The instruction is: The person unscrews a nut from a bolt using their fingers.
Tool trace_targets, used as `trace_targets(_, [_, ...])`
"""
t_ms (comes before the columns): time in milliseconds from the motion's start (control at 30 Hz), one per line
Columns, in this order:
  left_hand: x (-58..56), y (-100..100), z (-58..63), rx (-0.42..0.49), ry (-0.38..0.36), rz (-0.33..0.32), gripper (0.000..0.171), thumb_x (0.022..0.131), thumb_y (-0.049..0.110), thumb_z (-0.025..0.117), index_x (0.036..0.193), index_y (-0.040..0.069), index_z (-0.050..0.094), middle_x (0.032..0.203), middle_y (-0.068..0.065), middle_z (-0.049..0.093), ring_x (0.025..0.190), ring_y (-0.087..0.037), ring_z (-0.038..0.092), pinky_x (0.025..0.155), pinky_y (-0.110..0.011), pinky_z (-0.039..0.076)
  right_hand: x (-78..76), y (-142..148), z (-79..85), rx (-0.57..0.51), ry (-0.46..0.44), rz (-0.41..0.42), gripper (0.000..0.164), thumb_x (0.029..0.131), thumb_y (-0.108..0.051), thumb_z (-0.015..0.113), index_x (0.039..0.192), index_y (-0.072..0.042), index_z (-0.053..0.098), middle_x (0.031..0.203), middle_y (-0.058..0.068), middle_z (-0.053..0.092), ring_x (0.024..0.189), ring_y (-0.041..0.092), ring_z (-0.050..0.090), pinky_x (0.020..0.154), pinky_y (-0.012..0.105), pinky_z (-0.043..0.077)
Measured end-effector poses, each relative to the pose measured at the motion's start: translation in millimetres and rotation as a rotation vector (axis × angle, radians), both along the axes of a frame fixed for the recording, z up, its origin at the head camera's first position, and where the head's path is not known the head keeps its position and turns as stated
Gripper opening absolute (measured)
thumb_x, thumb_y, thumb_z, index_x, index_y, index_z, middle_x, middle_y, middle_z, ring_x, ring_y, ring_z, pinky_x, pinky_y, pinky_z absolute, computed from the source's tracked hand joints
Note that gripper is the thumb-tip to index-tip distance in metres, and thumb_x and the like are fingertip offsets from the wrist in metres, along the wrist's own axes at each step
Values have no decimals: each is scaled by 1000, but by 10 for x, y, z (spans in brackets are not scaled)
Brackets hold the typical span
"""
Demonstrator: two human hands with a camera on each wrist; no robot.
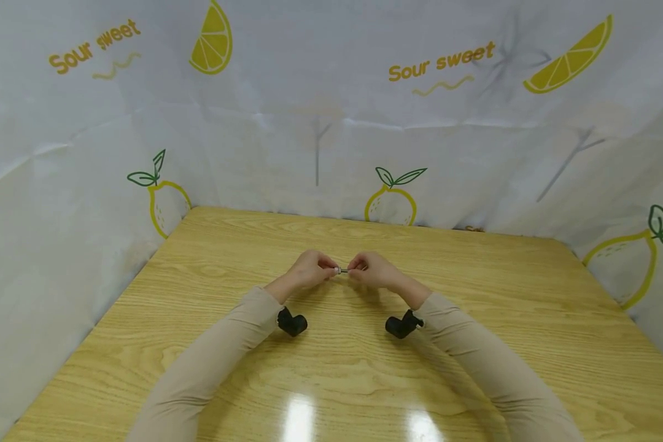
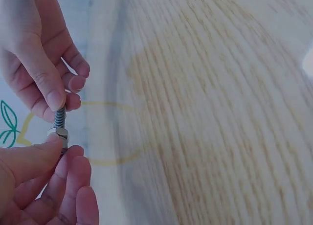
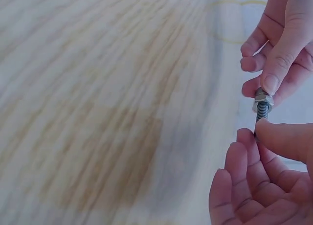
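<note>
You have the metal bolt [image 2: 59,118] strung between your two hands, over the far half of the wooden table [image 1: 486,276] and roughly midway across it. Your left hand [image 1: 308,270] pinches the end with the hex nut [image 3: 262,102], thumb against fingertips, and your right hand [image 1: 372,271] pinches the threaded end in the same narrow way; a short stretch of bare thread shows between them. Only the tips of your thumbs and fingers bear on the metal, so the likeliest trouble is a slip: should one side let go before the other has a firm hold, the bolt could tip, fall to the wood and roll. If you turn one end while the other pinch is loose, bolt and nut may simply spin together and nothing advances. Pulling the hands out of line could bind the nut on the thread, and forcing it then might damage the thread. If the nut comes free at the tip, it could drop separately, being small and partly covered by your fingers. Whether the piece under your left thumb is the bolt's head or another nut, you cannot tell from these views.
</note>
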State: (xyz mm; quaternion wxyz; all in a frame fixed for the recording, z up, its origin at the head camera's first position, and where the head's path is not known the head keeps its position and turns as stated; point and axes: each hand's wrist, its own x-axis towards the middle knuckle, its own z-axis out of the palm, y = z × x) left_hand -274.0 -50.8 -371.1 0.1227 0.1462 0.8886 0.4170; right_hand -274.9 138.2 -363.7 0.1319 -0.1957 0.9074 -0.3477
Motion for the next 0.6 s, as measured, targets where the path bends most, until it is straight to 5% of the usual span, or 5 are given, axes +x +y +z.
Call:
trace_targets(267, [20, -17, 16, 105, -30, 26, 25, 92, 22, 61, 112, 9, 68, 102, -9, 70, 84, -16, 64, 64, -24, 50, 64, 62, 83, -78, 17, 2, 19, 94, -12, 55, 104, 3, 60, 96, 18, 63, 86, 30, 62, 69, 27, 50])
trace_targets(600, [107, -27, 87, 287, -76, 58, 29, 89, 24, 64, 114, 9, 66, 108, -15, 69, 91, -18, 66, 86, -38, 54, 181, 133, 166, -113, 78, -27, 21, 95, -17, 55, 107, -1, 61, 100, 17, 63, 92, 29, 62, 77, 33, 51])
